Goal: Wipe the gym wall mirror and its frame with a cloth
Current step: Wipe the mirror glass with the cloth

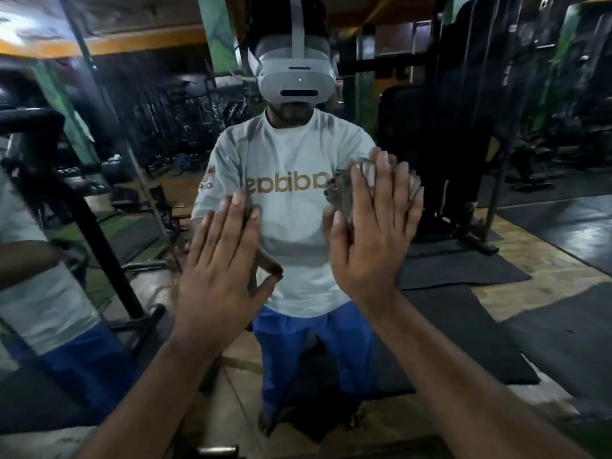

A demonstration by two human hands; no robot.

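Note:
The wall mirror [463,94] fills almost the whole head view and shows my own reflection in a white shirt and blue trousers. My left hand [218,260] lies flat on the glass with straight fingers and holds nothing. My right hand [374,240] presses a small grey-brown cloth [342,197] flat against the glass at chest height. Only the cloth's left part shows past my fingers; the rest is hidden under the palm. I cannot make out the mirror's frame.
Reflected in the glass are a black weight machine [440,154] at the right, a slanted black rack post [96,246] at the left, dark floor mats [463,270] and stored weights [178,160] further back.

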